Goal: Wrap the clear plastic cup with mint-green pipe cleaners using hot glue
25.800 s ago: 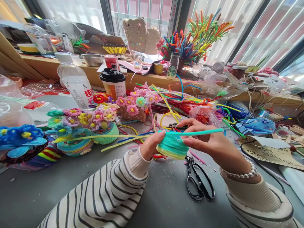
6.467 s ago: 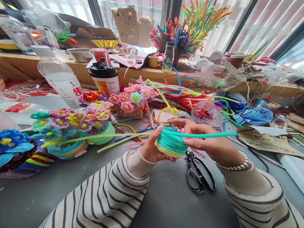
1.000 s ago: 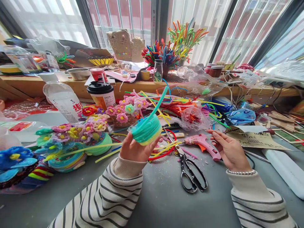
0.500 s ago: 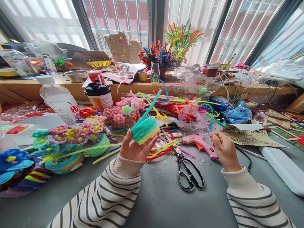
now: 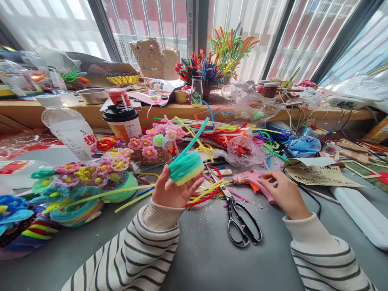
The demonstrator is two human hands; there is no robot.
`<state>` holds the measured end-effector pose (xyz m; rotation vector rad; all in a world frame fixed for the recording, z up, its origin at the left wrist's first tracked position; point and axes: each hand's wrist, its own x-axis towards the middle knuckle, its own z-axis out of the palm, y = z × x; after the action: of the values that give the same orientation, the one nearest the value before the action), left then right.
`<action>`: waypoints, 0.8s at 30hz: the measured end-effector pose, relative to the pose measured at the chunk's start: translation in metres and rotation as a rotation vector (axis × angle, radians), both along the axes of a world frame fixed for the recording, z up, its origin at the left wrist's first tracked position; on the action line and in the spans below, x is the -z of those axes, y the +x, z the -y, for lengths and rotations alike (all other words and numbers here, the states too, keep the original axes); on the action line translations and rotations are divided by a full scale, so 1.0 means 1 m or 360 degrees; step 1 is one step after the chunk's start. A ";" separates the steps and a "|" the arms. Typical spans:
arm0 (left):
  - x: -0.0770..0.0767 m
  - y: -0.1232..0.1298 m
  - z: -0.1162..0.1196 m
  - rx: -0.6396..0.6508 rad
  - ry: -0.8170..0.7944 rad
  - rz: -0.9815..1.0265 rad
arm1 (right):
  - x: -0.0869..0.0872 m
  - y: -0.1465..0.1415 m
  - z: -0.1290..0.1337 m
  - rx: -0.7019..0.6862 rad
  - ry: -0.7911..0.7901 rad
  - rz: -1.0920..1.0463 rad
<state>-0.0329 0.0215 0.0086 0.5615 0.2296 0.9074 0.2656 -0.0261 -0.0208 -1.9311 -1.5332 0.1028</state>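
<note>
My left hand (image 5: 175,193) holds up a small round basket of teal and pale yellow pipe cleaners (image 5: 186,167), thumb on its near side, other fingers beneath. One teal strand (image 5: 195,137) sticks up from its rim. My right hand (image 5: 286,192) is at the handle of a pink hot glue gun (image 5: 253,180), which lies on the table. Its fingers reach over the handle with thumb and forefinger apart, not closed round it; whether they touch is hard to tell. Black-handled scissors (image 5: 241,218) lie between my hands, blades pointing away.
Pipe-cleaner flower baskets (image 5: 75,198) and a water bottle (image 5: 68,127) stand at left, near a lidded paper cup (image 5: 124,125). Loose pipe cleaners (image 5: 224,141) are heaped behind the glue gun. A sandpaper sheet (image 5: 324,173) and a white bar (image 5: 360,216) lie at right.
My right hand has gone from closed fingers beside the glue gun to stretched fingers over its handle. My left hand still holds the basket in nearly the same place.
</note>
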 end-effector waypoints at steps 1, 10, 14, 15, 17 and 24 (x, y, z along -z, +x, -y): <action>0.001 0.000 -0.001 -0.0015 -0.0018 -0.0014 | 0.003 0.001 -0.001 -0.0030 -0.0055 0.0041; 0.004 0.003 -0.001 -0.0079 -0.0114 -0.0052 | 0.007 -0.005 0.000 0.0005 -0.0278 0.0192; 0.007 0.006 0.001 -0.0113 -0.0085 -0.0035 | -0.006 -0.006 0.007 0.0113 -0.0264 0.0164; 0.007 0.007 0.002 -0.0108 -0.0080 -0.0041 | -0.009 -0.007 0.008 0.0160 -0.0214 0.0133; 0.006 0.008 0.003 -0.0080 -0.0081 -0.0076 | -0.017 -0.012 0.012 0.0268 -0.0054 0.0023; -0.003 0.018 0.006 -0.0101 -0.0367 -0.0334 | -0.045 -0.052 0.013 0.0309 0.0493 -0.0148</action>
<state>-0.0144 0.0157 0.0116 0.4364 0.5373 0.8692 0.2141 -0.0394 0.0243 -1.7881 -1.2145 -0.1210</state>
